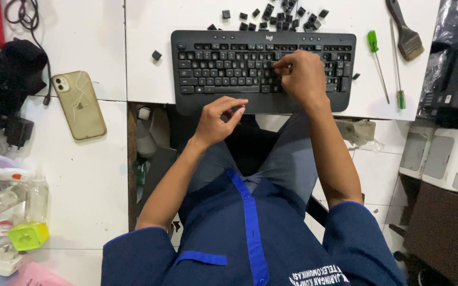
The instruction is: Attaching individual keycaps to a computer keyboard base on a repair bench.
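The black keyboard (263, 71) lies long-axis along the bench's (149, 63) near edge. The right hand (303, 77) presses pinched fingertips onto its right-centre keys; the left hand (219, 121), nearer the person, pinches something small by the palm rest, while loose keycaps (279, 16) lie beyond.

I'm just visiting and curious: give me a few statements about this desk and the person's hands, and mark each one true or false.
1. The right hand rests on the black computer keyboard. True.
2. Loose black keycaps lie beyond the keyboard. True.
3. The gold smartphone lies right of the keyboard. False: it lies to the left.
4. The left hand holds the green-handled screwdriver. False: the screwdriver lies on the white table, right of the keyboard.
5. A brown-handled paintbrush lies at the far right. True.
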